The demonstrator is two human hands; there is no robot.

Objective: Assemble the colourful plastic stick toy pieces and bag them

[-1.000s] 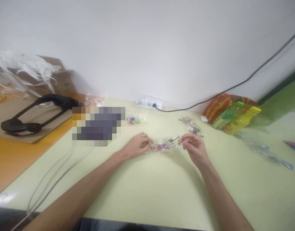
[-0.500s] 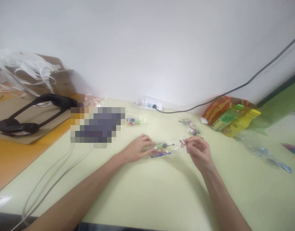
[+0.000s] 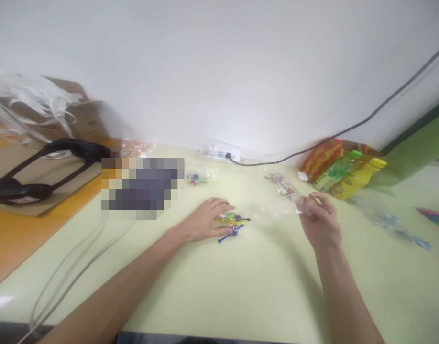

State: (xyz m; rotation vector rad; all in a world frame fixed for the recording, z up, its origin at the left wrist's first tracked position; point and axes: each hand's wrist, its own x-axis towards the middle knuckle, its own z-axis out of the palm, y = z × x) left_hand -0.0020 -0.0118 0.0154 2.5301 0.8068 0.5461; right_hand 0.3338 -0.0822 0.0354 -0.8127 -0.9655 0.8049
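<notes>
My left hand [image 3: 208, 220] rests on the table with fingers spread, beside a small pile of colourful plastic pieces [image 3: 229, 220]. A blue rod-like piece [image 3: 224, 237] lies at the pile's front, close to my thumb, and a dark arrow-tipped piece points right. To the right, my right hand [image 3: 319, 215] is closed on a clear plastic bag [image 3: 277, 209], which stretches leftward above the table and looks empty. Just behind the bag lies another clear packet of small coloured parts [image 3: 284, 190].
A packet of coloured parts [image 3: 198, 178] lies at the back, near a blurred-out dark object [image 3: 148, 186]. A power strip [image 3: 219, 152] sits by the wall. On the right are a yellow bottle [image 3: 363, 177] and blue bagged items [image 3: 402, 229]. A black frame [image 3: 50, 167] stands left.
My right hand has moved right, drawing the clear bag off the coloured pieces. The pieces now lie loose on the table by my left hand, which has stayed nearly in place.
</notes>
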